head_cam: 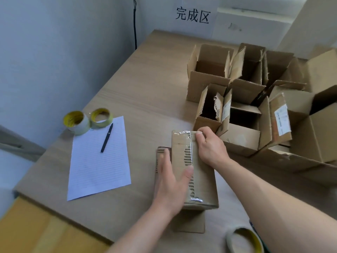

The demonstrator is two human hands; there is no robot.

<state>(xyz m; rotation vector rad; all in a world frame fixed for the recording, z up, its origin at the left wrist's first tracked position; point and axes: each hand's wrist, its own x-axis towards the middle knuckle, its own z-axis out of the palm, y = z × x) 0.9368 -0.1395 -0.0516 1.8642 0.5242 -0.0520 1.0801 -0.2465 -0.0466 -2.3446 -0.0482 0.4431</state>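
Closest to the camera, a roll of tape point(244, 240) with a yellow core is lying on the bench point(145, 84) at the near right, partly cut off by the frame. Just beyond it, a closed cardboard box point(204, 179) is sitting on the bench in front of the person, pointing lengthwise away from them. A flat piece of cardboard point(189, 223) is showing under its near end. A strip of clear tape point(191, 154) is running along the seam on the box's top.

The left grip point(171, 179) is lying spread along the box's left side, with its fingers straight and pressing the side flap and its thumb reaching onto the top beside the tape. The right grip point(209, 145) is curling its fingers over the box's far edge, pinching the box where the tape ends.

Left of the box, a lined sheet of paper point(98, 167) is lying flat with a black pen point(107, 137) on it. Two more tape rolls point(76, 123) are standing at its far corner. Behind the box, a cluster of open cartons point(242, 92) is crowding the right of the bench. A white sign point(192, 15) with black characters is hanging on the wall beyond.
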